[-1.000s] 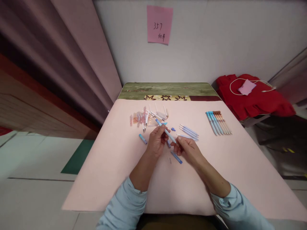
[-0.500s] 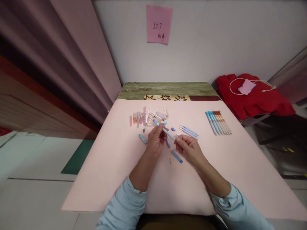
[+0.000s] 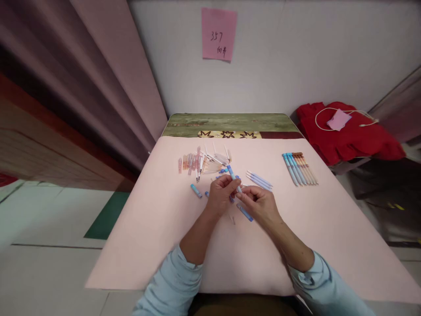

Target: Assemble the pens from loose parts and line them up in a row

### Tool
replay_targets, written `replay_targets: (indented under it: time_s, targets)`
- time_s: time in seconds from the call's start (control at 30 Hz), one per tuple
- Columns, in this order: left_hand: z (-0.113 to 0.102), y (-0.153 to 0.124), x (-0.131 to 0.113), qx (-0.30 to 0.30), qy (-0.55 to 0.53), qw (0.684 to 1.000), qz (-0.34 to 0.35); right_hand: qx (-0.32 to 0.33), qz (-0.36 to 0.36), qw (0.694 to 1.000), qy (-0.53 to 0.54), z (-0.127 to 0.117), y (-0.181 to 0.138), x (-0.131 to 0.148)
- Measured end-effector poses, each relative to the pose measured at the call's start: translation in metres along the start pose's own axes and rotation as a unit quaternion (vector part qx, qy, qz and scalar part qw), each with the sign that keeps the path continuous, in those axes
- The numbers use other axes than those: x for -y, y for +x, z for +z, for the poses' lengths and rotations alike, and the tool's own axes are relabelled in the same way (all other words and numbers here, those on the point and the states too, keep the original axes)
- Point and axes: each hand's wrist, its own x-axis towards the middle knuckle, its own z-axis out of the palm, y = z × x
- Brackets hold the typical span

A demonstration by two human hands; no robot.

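My left hand (image 3: pixel 221 195) is closed round a blue pen (image 3: pixel 230 171), whose darker blue end points up and away from me. The fingers of my right hand (image 3: pixel 262 205) pinch at the pen's lower end, close against my left fingertips; that end is partly hidden. Just below my hands lies a blue pen barrel (image 3: pixel 244 212). To the left rests a light-blue barrel piece (image 3: pixel 196 191). Small blue caps (image 3: pixel 223 170) sit behind my left hand, and several lilac pen pieces (image 3: pixel 259 179) lie side by side behind my right hand.
Pinkish clear barrels (image 3: pixel 190 162) and white refills (image 3: pixel 213 157) are heaped at the back left of the pink-covered table (image 3: pixel 158 219). A row of blue and brown-topped pens (image 3: pixel 299 169) lies at the right. Beyond it are a red cloth (image 3: pixel 358 140) and a white cable.
The pen has swung from a slanting, nearly level pose to a steeper one. My left hand has shifted right, and both hands are now closer together.
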Motion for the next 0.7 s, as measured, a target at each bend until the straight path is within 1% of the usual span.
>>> replay_targets:
  time_s: [0.1, 0.17, 0.3, 0.37, 0.5, 0.7]
  targets:
    - [-0.001, 0.003, 0.002, -0.042, -0.04, 0.998, -0.005, -0.031, 0.035, 0.999, 0.028, -0.001, 0.001, 0.0]
    - [-0.002, 0.004, 0.002, -0.078, -0.067, 0.995, -0.008, -0.044, 0.03, 0.998, 0.026, -0.001, 0.002, -0.003]
    - [-0.005, 0.007, 0.002, -0.129, -0.092, 0.987, 0.001, -0.03, 0.011, 0.999, -0.03, -0.001, 0.004, -0.011]
    - [-0.006, 0.007, 0.003, -0.14, -0.095, 0.986, 0.003, -0.026, 0.008, 0.997, -0.068, 0.001, 0.005, -0.014]
    - [-0.007, 0.008, 0.004, -0.144, -0.096, 0.985, -0.004, -0.013, 0.004, 0.994, -0.113, 0.002, 0.007, -0.016]
    - [-0.007, 0.008, 0.005, -0.142, -0.095, 0.985, -0.006, 0.015, -0.03, 0.978, -0.206, -0.002, 0.008, -0.011]
